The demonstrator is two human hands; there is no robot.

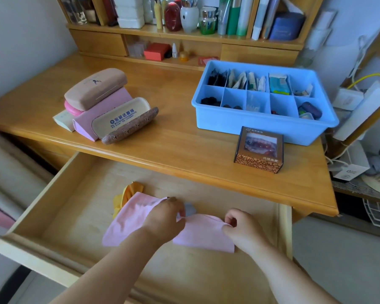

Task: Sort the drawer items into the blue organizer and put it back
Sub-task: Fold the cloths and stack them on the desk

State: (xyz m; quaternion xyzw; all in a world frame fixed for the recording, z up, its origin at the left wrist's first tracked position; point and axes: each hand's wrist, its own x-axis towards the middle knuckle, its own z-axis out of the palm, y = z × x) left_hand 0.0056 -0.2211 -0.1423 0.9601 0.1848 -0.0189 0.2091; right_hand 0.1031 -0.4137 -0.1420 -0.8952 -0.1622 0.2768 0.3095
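Note:
The wooden drawer [59, 202] is pulled out below the desk. A pink cloth [127, 218] lies spread on its floor, with a yellow-orange cloth [127, 191] behind it and a small grey piece [190, 209] between my hands. My left hand [165, 218] pinches the pink cloth near its middle. My right hand [239, 229] pinches the cloth's right edge. The blue organizer [261, 126] stands on the desk at the right, its compartments holding small items.
A brown patterned box [259, 150] stands in front of the organizer. Stacked glasses cases and a pink box [103, 104] sit on the desk's left. Shelves with bottles and books rise at the back. Cables and white devices crowd the right side.

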